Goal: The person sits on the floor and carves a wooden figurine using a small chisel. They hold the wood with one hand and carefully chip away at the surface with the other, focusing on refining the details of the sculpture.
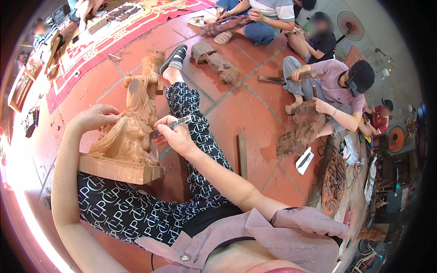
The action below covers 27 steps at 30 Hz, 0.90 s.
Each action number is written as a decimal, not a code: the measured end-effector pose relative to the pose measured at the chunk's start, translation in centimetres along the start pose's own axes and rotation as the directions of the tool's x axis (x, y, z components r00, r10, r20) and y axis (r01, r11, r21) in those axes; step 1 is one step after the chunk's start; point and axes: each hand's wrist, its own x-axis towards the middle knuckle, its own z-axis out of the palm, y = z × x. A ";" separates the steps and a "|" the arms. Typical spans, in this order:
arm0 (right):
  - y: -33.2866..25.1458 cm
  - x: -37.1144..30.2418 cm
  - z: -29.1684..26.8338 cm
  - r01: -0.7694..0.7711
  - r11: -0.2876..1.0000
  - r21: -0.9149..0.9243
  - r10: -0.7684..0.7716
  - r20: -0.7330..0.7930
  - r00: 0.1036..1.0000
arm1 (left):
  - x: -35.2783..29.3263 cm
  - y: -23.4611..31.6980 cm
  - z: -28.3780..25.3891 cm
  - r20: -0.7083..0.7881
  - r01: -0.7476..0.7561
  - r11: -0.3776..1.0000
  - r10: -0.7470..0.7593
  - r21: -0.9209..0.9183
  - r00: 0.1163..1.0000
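Left hand [97, 118] half-open on carving [129, 134], right hand [176, 137] gripping tool [181, 121]

We see strong light entering well left of the left grip [98, 118], bleaching the floor [227, 136] there nearly white; far right of the right grip [176, 136] it dims. Both grips look sharp; beyond them, faces [321, 23] are blurred and edges bend toward the black rim.
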 end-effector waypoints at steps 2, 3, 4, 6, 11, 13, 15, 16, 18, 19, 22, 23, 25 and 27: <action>0.0 -0.3 0.2 0.034 0.996 -0.088 -0.032 0.024 0.999 | 0.0 0.3 -0.2 0.006 0.003 1.000 -0.003 0.012 1.000; 0.0 -0.5 0.4 0.045 0.990 -0.130 -0.041 0.038 0.998 | -0.1 0.3 -0.1 0.012 0.009 1.000 -0.009 0.015 1.000; 0.1 -0.5 0.5 0.032 0.996 -0.089 -0.029 0.044 0.999 | -0.1 0.1 -0.1 0.017 0.014 1.000 -0.014 0.001 1.000; 0.0 -0.5 0.2 -0.001 1.000 0.010 0.001 0.043 0.999 | 0.2 -0.4 -0.2 0.026 0.019 1.000 -0.018 -0.024 0.999; 0.5 0.0 -0.1 0.002 1.000 -0.030 -0.002 0.021 1.000 | 0.2 0.2 -0.1 0.000 0.006 1.000 -0.006 -0.007 1.000; -0.3 -0.5 0.5 -0.022 0.998 0.052 0.019 0.051 0.998 | -0.2 0.0 -0.1 0.002 0.018 1.000 -0.018 0.006 1.000; -0.4 -0.5 0.5 -0.022 0.997 0.077 0.018 0.053 0.998 | -0.1 -0.1 -0.2 0.002 0.007 1.000 -0.007 0.017 1.000; 0.1 -0.2 0.1 -0.009 0.998 0.062 0.007 0.039 0.999 | -0.1 0.0 -0.2 0.004 0.005 1.000 -0.005 0.015 1.000; 0.4 0.0 0.1 0.014 1.000 -0.006 -0.014 0.030 0.999 | -0.2 0.2 -0.2 0.004 0.004 1.000 -0.004 0.008 1.000; 0.3 -0.2 0.3 0.026 0.998 -0.057 -0.024 0.036 0.999 | -0.1 0.2 -0.1 0.002 0.005 1.000 -0.005 0.006 1.000; -0.2 -0.5 0.6 0.011 1.000 0.000 -0.011 0.073 0.997 | -0.2 -0.1 -0.1 0.000 0.012 1.000 -0.012 0.003 1.000; -0.5 -0.7 0.6 -0.003 0.999 0.054 -0.001 0.091 0.996 | -0.2 -0.1 -0.1 0.000 0.010 1.000 -0.010 0.006 1.000; -0.7 -0.6 0.4 -0.019 0.999 0.028 0.017 0.080 0.997 | -0.1 0.1 -0.2 -0.001 0.000 1.000 0.000 0.019 1.000; 0.0 0.0 0.1 -0.018 0.999 -0.038 0.020 0.052 0.998 | -0.1 0.3 -0.1 -0.007 0.001 0.999 0.000 0.034 1.000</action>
